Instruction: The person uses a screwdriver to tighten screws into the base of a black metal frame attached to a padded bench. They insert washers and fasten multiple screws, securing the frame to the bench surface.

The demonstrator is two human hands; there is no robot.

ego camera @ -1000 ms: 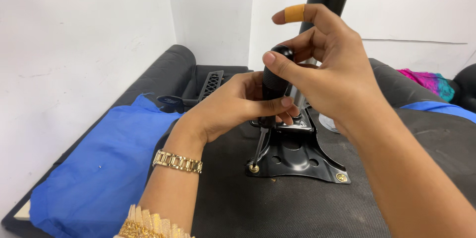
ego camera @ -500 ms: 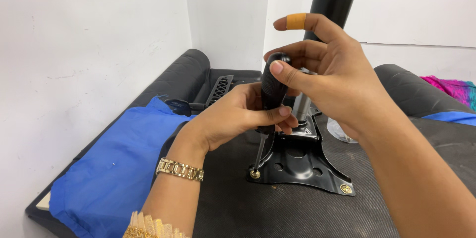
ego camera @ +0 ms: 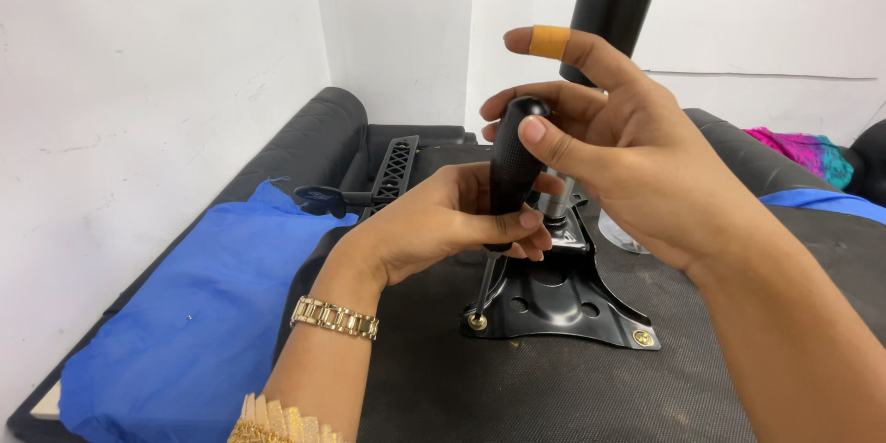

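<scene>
Both hands are on the screwdriver (ego camera: 510,171): the right hand (ego camera: 628,161) has its grip closed around the top of the black handle with thumb and fingers, the index finger with an orange bandage lifted clear, and the left hand (ego camera: 443,221) has its grip wrapped round the lower handle. The tool stands nearly upright, its shaft running down to a brass screw (ego camera: 477,321) at the near left corner of the black metal mounting plate (ego camera: 563,305). That plate lies flat on the dark chair seat underside (ego camera: 554,388), a black gas-lift cylinder (ego camera: 614,0) rising behind it and blue cloth (ego camera: 203,314) off to the left.
</scene>
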